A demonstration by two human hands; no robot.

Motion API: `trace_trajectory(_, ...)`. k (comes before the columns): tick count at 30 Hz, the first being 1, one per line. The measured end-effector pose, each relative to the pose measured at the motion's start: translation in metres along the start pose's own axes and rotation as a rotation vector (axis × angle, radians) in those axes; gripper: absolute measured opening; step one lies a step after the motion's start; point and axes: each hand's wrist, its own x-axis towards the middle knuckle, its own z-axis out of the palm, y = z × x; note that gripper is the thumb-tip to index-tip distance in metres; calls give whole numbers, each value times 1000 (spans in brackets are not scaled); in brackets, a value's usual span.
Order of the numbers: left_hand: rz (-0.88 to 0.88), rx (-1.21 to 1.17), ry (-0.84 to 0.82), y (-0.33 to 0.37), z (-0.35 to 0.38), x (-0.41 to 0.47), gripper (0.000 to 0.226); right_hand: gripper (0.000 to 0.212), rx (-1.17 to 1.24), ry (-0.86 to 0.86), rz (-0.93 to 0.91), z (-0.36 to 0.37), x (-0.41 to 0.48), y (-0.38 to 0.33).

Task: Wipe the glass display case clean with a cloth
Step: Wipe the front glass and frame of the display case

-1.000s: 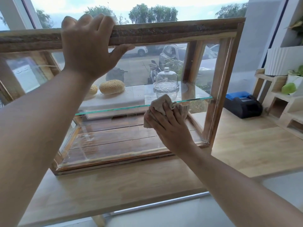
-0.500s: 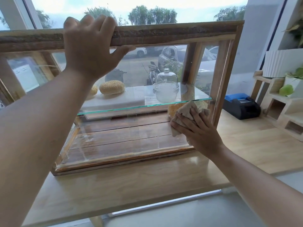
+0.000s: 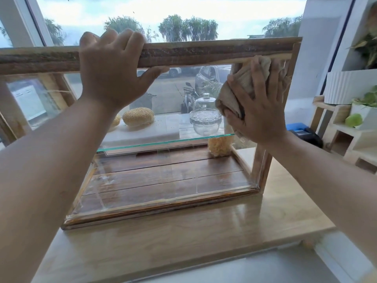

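A wood-framed glass display case (image 3: 204,55) stands on a light wooden counter in front of a window. My left hand (image 3: 114,72) grips the case's top wooden rail, fingers over the top and thumb underneath. My right hand (image 3: 259,105) presses a crumpled beige cloth (image 3: 242,86) flat against the front glass at the upper right corner, just under the top rail. Inside, a glass shelf (image 3: 163,142) carries a sesame bun (image 3: 138,117) on a white board and a small glass dome (image 3: 205,115). The case's dark plank floor shows streaks.
The wooden counter (image 3: 183,237) extends in front of and to the right of the case. A black and blue device (image 3: 306,133) sits right of the case. Pale wooden shelves (image 3: 346,135) at far right hold a white ribbed planter (image 3: 350,86) and a green fruit (image 3: 354,120).
My right hand has carried the cloth from the lower middle of the front glass rightward, then up to the top right corner. My left hand has stayed on the top rail.
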Motion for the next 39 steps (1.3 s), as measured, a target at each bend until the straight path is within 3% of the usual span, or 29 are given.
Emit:
trace_trajectory(5,6,19,6,0,0,0,72,57,-7,-45,55,1,-17,-11)
trace_trajectory(18,32,18,60,0,1,-2,68,65,77,-340,161,4,-168,-61)
trace_trajectory(24,26,30,65,0,1,-2,67,57,127,-303,21,0,-122,-32)
trace_trajectory(31,27,27,72,0,3,-3,65,51,64,-79,154,-2,-13,-12)
trace_trajectory(39,26,27,72,0,2,-1,66,51,58,-77,230,3,-46,-32)
